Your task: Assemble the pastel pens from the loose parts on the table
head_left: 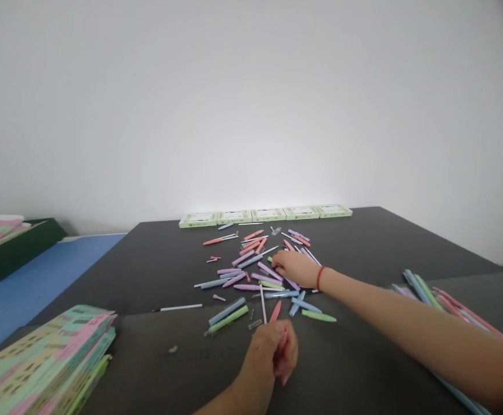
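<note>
Bench (346, 357): black, its far edge close to the wall; loose pen parts lay spread from its middle toward that edge, probably so both hands could reach them.
Left hand (268, 360): low and central, nearest the viewer, its fingers curled and seemingly pinching the lower end of a white refill (263, 302); that hold probably left the refill's length free.
Coral barrel (276, 311): just beyond the left hand, beside the refill; whether the fingers touched it could not be told.
Right hand (298, 268): stretched palm-down over the heap's right side, fingertips lowered beside a green piece (269, 259), likely because small parts lay too close together for a flat grasp; whether it pinched anything could not be told.
Red wristband (319, 278): around the right wrist.
Pale green boxes (268, 215): five, end to end along the far edge, perhaps to stay out of the hands' way.
Bundled pens (419, 288): toward the bench's right edge, partly hidden by the right forearm, laid roughly side by side, apart from the loose parts, presumably to avoid mixing.
Printed card stack (52, 363): by the bench's left edge, overlapping in layers, likely for easy lifting.
Dark green tray (18, 253): beyond the left edge, on a blue surface (78, 271).
</note>
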`<state>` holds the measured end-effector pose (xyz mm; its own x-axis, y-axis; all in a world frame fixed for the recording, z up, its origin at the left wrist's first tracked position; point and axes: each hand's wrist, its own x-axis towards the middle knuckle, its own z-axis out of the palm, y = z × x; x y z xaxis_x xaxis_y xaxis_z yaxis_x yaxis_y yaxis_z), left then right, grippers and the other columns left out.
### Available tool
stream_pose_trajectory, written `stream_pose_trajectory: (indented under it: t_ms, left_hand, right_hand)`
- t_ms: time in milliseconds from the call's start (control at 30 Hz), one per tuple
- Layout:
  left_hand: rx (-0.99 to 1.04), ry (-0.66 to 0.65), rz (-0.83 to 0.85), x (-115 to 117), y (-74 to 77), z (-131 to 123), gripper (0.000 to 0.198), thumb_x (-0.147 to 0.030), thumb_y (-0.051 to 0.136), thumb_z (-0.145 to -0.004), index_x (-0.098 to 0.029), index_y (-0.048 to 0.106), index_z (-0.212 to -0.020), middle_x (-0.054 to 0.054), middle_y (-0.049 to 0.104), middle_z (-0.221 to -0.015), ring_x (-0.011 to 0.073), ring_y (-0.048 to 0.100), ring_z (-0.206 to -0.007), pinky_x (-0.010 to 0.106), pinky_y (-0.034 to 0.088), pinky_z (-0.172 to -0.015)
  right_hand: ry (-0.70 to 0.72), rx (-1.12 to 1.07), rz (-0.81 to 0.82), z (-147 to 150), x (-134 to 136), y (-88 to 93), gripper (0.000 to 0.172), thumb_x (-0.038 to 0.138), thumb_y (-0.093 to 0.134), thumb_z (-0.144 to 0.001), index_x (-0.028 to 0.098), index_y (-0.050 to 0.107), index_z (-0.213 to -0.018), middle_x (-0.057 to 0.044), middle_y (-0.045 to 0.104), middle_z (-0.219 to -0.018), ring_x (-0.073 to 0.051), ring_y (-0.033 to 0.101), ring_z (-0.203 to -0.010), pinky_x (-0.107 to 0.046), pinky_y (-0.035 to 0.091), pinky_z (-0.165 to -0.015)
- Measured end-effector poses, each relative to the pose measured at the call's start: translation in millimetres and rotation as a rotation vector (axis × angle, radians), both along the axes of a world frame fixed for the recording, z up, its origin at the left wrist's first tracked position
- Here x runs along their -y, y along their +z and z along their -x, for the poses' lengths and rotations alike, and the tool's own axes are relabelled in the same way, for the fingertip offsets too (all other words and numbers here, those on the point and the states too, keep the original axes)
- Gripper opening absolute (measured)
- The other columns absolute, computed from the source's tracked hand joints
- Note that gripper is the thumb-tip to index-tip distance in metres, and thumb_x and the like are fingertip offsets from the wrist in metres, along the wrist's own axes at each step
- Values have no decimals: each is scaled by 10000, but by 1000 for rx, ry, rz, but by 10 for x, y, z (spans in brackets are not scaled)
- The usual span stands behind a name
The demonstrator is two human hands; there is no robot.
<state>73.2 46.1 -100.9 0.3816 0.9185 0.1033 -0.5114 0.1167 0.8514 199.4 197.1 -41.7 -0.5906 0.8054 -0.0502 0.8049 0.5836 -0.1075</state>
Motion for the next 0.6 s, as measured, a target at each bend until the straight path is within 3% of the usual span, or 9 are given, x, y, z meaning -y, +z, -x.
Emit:
stream_pose_trajectory:
  t_ms: [167, 300, 400, 600]
  left_hand:
    - [10, 18, 25, 3, 21, -21, 428, -491, 435, -864, -189, 435, -561, -76, 294, -409, 70, 212, -338, 211, 173, -355]
    - [0, 17, 24, 1, 21, -15, 439, -516, 460, -848, -183, 449, -562, -72, 316, -407, 68, 217, -340, 212, 178, -353]
    - [-9, 16, 17, -8, -2, -6, 456, -542, 478, -829, -183, 449, -549, -76, 306, -391, 64, 212, -329, 214, 185, -350]
    - [15, 26, 56, -8, 58, 8, 451, -528, 455, -851, -183, 441, -561, -77, 292, -413, 64, 199, -351, 211, 190, -366]
  right_hand:
    - [-9, -3, -18, -38, 98, 66, 196, 111, 508, -884, 132, 636, -1031, -100, 652, -1030, -201, 619, -962, -295, 450, -812]
    - [46, 4, 9, 254, 130, 107, 147, 229, 526, -912, 168, 645, -973, -49, 664, -992, -185, 619, -952, -301, 461, -819]
    - [43, 47, 40, 523, 119, 97, 223, 333, 533, -927, 154, 620, -1028, -53, 649, -1018, -189, 623, -912, -379, 501, -806]
    - [68, 95, 87, 850, 62, 94, 293, 306, 558, -919, 160, 561, -1173, -84, 590, -1166, -206, 611, -958, -403, 526, -803]
